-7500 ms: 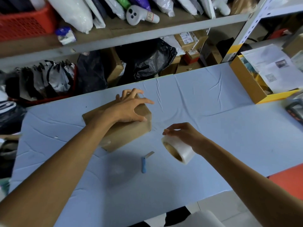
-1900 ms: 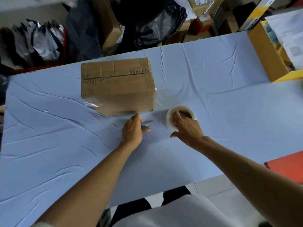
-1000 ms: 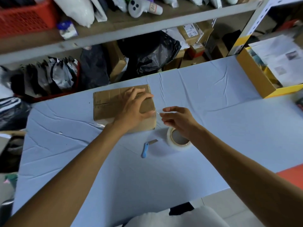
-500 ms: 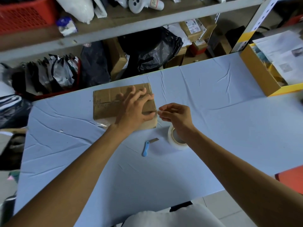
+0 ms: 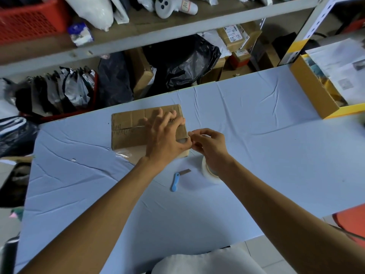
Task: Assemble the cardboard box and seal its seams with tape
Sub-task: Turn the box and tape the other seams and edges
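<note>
Both my hands at the right end of the box, tape pinched in the right.

From my head camera: the box [image 5: 136,131] lies closed on the blue table [image 5: 256,139], its long axis running left to right across me, top seam along that same line. My left hand [image 5: 167,137] lies flat on the top near the right end, fingers spread and pressing down, gripping nothing. My right hand [image 5: 209,145] sits just beside the box's right edge, thumb and fingers pinched together on what looks like a thin clear strip of tape; it is hard to make out. The tape roll [image 5: 209,172] lies flat below that wrist, the small blue knife [image 5: 177,179] just left of it, blade pointing up-right.
</note>
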